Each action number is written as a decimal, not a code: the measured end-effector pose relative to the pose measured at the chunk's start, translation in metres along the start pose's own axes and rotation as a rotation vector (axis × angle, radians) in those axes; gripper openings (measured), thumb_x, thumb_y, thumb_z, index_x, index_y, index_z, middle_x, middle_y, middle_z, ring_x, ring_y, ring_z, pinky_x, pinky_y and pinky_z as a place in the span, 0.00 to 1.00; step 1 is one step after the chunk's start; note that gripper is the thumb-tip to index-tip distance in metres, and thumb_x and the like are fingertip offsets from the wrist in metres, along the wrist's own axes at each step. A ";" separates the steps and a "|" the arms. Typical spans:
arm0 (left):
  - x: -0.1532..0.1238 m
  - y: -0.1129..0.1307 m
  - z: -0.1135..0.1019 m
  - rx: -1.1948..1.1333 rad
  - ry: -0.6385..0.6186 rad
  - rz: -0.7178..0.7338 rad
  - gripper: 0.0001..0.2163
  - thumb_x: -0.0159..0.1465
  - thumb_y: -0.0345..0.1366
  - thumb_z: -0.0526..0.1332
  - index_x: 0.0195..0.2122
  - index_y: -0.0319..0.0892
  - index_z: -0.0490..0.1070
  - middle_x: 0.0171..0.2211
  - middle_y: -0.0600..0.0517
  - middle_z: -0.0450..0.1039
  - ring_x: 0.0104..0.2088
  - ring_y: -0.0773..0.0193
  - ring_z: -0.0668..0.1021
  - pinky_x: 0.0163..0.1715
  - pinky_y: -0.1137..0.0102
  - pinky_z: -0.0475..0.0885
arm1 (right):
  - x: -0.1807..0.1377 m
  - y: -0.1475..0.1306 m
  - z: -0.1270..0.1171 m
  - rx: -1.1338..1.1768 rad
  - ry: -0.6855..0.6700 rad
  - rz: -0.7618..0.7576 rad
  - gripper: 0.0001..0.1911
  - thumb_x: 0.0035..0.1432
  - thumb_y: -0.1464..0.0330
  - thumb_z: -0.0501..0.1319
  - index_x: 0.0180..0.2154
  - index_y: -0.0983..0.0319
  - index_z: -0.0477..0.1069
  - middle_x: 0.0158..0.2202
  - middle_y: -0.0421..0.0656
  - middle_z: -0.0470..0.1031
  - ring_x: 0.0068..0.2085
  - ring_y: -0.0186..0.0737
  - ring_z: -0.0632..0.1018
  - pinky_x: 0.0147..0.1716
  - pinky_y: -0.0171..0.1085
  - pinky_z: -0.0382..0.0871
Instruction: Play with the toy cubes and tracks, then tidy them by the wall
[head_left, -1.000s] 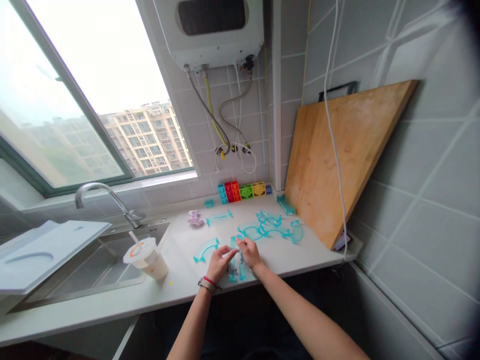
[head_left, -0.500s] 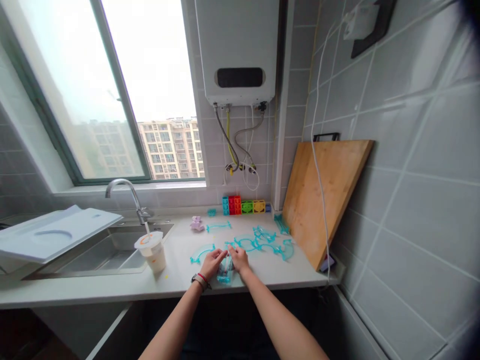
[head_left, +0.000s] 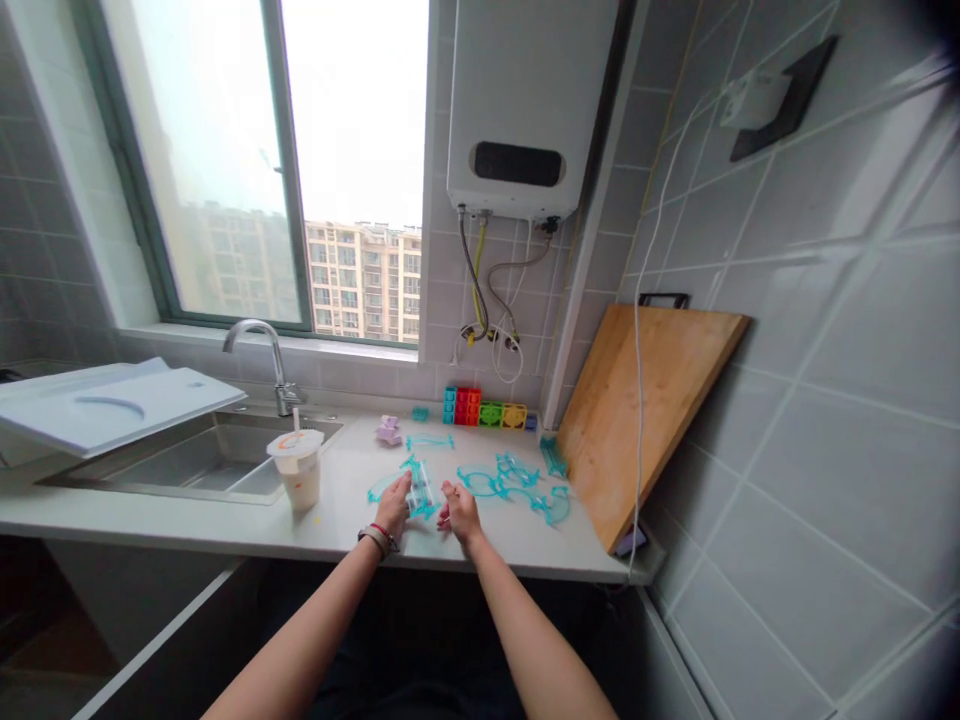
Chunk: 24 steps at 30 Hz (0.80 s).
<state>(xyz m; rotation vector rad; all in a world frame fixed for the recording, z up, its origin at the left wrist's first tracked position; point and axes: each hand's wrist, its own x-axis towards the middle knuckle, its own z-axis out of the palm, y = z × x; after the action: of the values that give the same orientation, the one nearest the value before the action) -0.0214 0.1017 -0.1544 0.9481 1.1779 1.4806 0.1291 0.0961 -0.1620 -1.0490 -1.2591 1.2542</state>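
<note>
My left hand (head_left: 393, 506) is closed on the near side of a clear plastic toy piece with turquoise ends (head_left: 422, 488), which it holds tilted above the counter. To the right of that piece, and apart from it, is my right hand (head_left: 460, 512). Its fingers are curled in; whether anything small sits in them I cannot make out. Behind my left hand a curved turquoise track piece (head_left: 381, 487) lies partly hidden. Several more turquoise curved pieces (head_left: 517, 482) lie in a loose cluster to the right of my hands.
A lidded drink cup with a straw (head_left: 298, 468) stands by the sink (head_left: 187, 490). Along the wall sit coloured blocks (head_left: 480, 408), with lilac pieces (head_left: 388, 431) and a straight turquoise piece (head_left: 430, 441) nearer. A wooden board (head_left: 645, 400) leans at right, a white cable (head_left: 637, 400) hanging before it.
My hands have come apart. My left hand has lifted and tilted the clear piece up and to the left, while my right hand has let go of it. The view has also shifted.
</note>
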 end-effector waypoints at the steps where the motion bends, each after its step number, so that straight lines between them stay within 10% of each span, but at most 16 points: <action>1: -0.001 0.001 -0.001 -0.033 0.009 -0.014 0.15 0.70 0.46 0.61 0.48 0.38 0.72 0.41 0.49 0.77 0.33 0.64 0.80 0.32 0.67 0.78 | -0.001 0.000 -0.001 0.014 -0.019 -0.007 0.32 0.56 0.37 0.54 0.35 0.60 0.68 0.21 0.34 0.66 0.20 0.35 0.73 0.20 0.33 0.72; 8: -0.012 0.011 -0.001 -0.147 -0.041 -0.028 0.25 0.51 0.56 0.74 0.36 0.41 0.69 0.36 0.49 0.76 0.35 0.60 0.82 0.32 0.69 0.77 | -0.007 -0.003 -0.001 0.001 -0.117 -0.078 0.36 0.46 0.45 0.70 0.48 0.63 0.71 0.43 0.47 0.76 0.30 0.39 0.80 0.19 0.31 0.71; 24: -0.016 0.004 -0.007 0.079 -0.207 -0.046 0.24 0.55 0.61 0.68 0.29 0.41 0.73 0.28 0.53 0.73 0.32 0.60 0.77 0.32 0.70 0.73 | -0.015 0.012 -0.004 -0.124 -0.045 -0.001 0.27 0.51 0.48 0.70 0.47 0.57 0.75 0.38 0.45 0.80 0.39 0.52 0.82 0.33 0.42 0.80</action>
<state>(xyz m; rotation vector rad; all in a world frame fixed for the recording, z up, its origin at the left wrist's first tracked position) -0.0259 0.0848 -0.1518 1.0938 1.1054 1.2740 0.1333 0.0820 -0.1753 -1.1130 -1.3862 1.2172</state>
